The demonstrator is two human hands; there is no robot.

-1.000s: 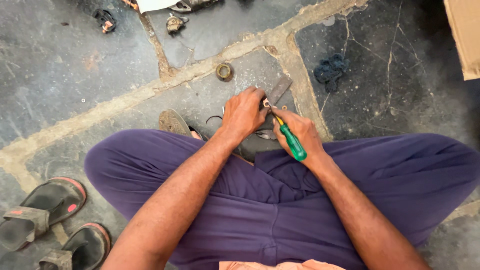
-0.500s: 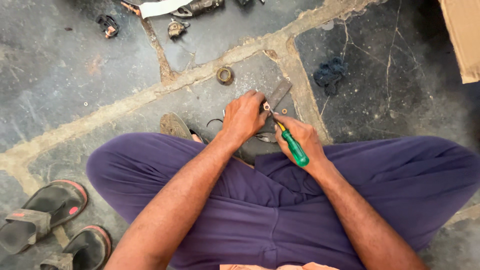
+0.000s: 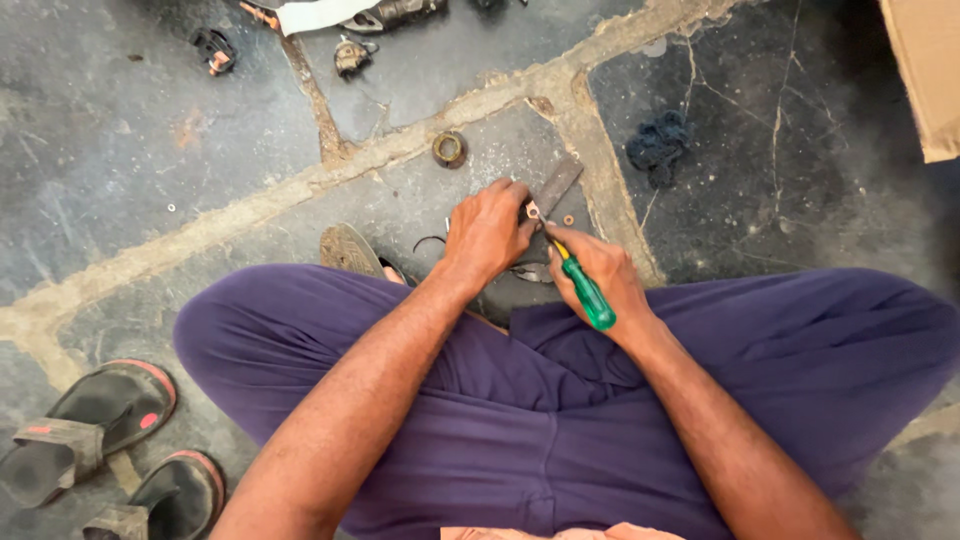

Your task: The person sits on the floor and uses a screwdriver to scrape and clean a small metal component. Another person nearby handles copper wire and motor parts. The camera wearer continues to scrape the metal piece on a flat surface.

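Note:
I sit cross-legged in purple trousers on a stone floor. My left hand [image 3: 487, 232] is closed over a small metal part [image 3: 531, 211] held against the floor, just in front of my knees. My right hand [image 3: 597, 270] grips a screwdriver with a green handle [image 3: 590, 297]; its yellow-collared shaft points up-left and its tip meets the small part. A flat grey metal bar [image 3: 556, 187] lies on the floor right behind the part.
A brass ring [image 3: 449, 149] sits beyond my hands. A dark blue rag [image 3: 659, 143] lies to the right. Small metal parts [image 3: 352, 55] and a black piece [image 3: 213, 48] lie far back. Two sandals [image 3: 85, 425] rest at lower left, cardboard [image 3: 925, 70] at upper right.
My hands hold the same grip on the part and screwdriver. The view has shifted slightly downward; nothing on the floor has moved.

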